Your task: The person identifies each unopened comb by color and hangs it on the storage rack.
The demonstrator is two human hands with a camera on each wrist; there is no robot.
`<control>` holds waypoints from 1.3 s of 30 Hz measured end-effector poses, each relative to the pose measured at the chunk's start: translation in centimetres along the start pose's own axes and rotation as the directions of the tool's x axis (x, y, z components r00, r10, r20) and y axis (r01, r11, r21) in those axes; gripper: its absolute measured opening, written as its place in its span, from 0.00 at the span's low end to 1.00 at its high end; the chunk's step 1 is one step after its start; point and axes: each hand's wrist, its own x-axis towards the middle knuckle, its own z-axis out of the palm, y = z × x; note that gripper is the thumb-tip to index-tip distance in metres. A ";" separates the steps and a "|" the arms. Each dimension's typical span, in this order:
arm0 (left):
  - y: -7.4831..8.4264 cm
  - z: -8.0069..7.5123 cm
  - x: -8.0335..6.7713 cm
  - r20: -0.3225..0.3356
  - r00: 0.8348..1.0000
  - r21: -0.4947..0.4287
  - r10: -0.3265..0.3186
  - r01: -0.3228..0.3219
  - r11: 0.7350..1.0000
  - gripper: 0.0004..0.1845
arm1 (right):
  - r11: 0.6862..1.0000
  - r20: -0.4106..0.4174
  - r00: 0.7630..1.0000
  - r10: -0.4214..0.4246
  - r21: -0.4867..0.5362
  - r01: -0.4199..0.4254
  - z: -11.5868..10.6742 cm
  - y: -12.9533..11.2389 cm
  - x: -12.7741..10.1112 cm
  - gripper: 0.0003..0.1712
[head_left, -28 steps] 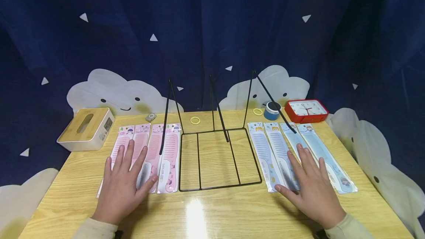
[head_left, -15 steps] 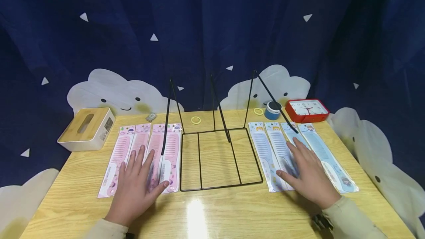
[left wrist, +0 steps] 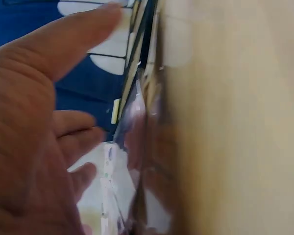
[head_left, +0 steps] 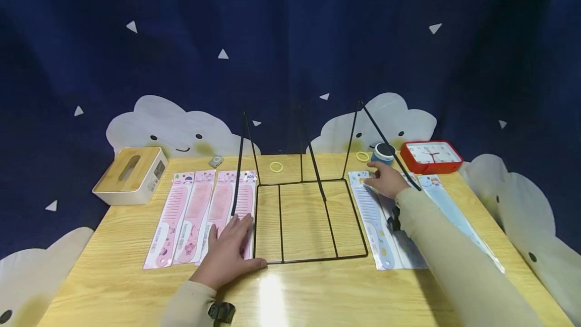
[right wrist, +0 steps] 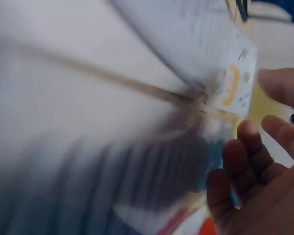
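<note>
Since half a second ago, your right hand (head_left: 386,179) has reached to the top of the blue combs (head_left: 369,211), right of the wire rack (head_left: 308,221); its fingers look loosely curled, grip unclear. Your left hand (head_left: 229,254) lies flat on the pink combs (head_left: 199,211), left of the rack. Light, slippery, flexible sleeves: pinch the card header.

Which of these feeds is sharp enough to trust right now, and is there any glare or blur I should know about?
Head view: sharp, though a bright glare patch lies on the table in front of the wire rack. Left wrist view: soft, the left hand filling the near side out of focus. Right wrist view: heavily smeared by motion; only the right hand and a blue comb pack read.
</note>
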 end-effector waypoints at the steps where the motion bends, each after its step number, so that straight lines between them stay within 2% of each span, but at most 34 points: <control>1: 0.1 0.2 0.3 0.015 1.000 -0.002 0.003 -0.003 1.000 0.59 | 1.000 0.002 1.000 0.018 -0.004 -0.018 -0.1 0.4 0.3 0.37; 4: 0.5 0.7 0.8 0.055 0.998 0.000 0.022 -0.022 1.000 0.55 | 0.997 0.005 0.997 0.073 -0.015 -0.073 -0.5 1.1 0.6 0.32; 10: 0.9 0.9 1.3 0.087 0.996 0.041 0.031 -0.035 0.999 0.51 | 0.994 -0.030 0.993 0.113 -0.002 -0.113 -1.1 0.6 0.1 0.17; 13: 0.9 0.8 1.3 0.082 0.996 0.042 0.045 -0.048 0.998 0.50 | 0.997 -0.089 0.994 0.066 0.035 -0.063 -1.4 0.4 -0.5 0.14; 16: 0.9 0.7 1.3 0.074 0.996 0.026 0.043 -0.045 0.999 0.50 | 0.994 -0.174 0.985 -0.020 0.104 0.039 -1.9 0.0 -1.3 0.12; 19: 0.7 0.5 1.2 0.075 0.997 0.015 0.028 -0.029 0.999 0.50 | 0.974 -0.236 0.970 -0.063 0.198 0.111 -2.6 -1.1 -2.7 0.10; 24: 0.3 0.4 1.2 0.064 0.998 0.008 0.031 -0.031 0.999 0.50 | 0.918 -0.278 0.959 -0.057 0.363 0.160 -3.6 -4.6 -6.6 0.12; 26: 0.2 0.4 1.1 0.065 0.997 0.001 0.028 -0.028 1.000 0.50 | 0.871 -0.256 0.962 -0.098 0.445 0.207 -3.8 -6.5 -8.7 0.12; 27: 0.1 0.4 1.1 0.068 0.997 -0.002 0.026 -0.026 1.000 0.50 | 0.855 -0.260 0.956 -0.138 0.456 0.248 -3.7 -7.5 -9.7 0.11; 30: -0.2 0.5 0.9 0.074 0.997 -0.011 0.012 -0.011 1.000 0.51 | 0.772 -0.291 0.916 -0.276 0.500 0.392 -3.3 -10.7 -12.9 0.06; 32: -0.4 0.6 0.8 0.070 0.998 -0.015 0.012 -0.011 1.000 0.51 | 0.710 -0.334 0.868 -0.367 0.502 0.494 -2.9 -12.8 -14.9 0.02; 33: -0.4 0.6 0.8 0.068 0.998 -0.016 0.013 -0.012 1.000 0.51 | 0.670 -0.365 0.835 -0.412 0.500 0.549 -2.7 -13.7 -15.8 0.03; 34: -0.4 0.5 0.7 0.067 0.998 -0.018 0.014 -0.013 1.000 0.51 | 0.629 -0.379 0.813 -0.443 0.515 0.583 -2.7 -14.6 -16.6 0.03; 37: -0.5 0.5 0.6 0.070 0.997 -0.024 0.017 -0.015 1.000 0.51 | 0.519 -0.409 0.744 -0.528 0.538 0.664 -2.7 -16.8 -18.5 0.05; 39: -0.4 0.5 0.6 0.073 0.997 -0.024 0.017 -0.015 1.000 0.51 | 0.474 -0.418 0.715 -0.560 0.546 0.691 -2.9 -17.8 -19.1 0.07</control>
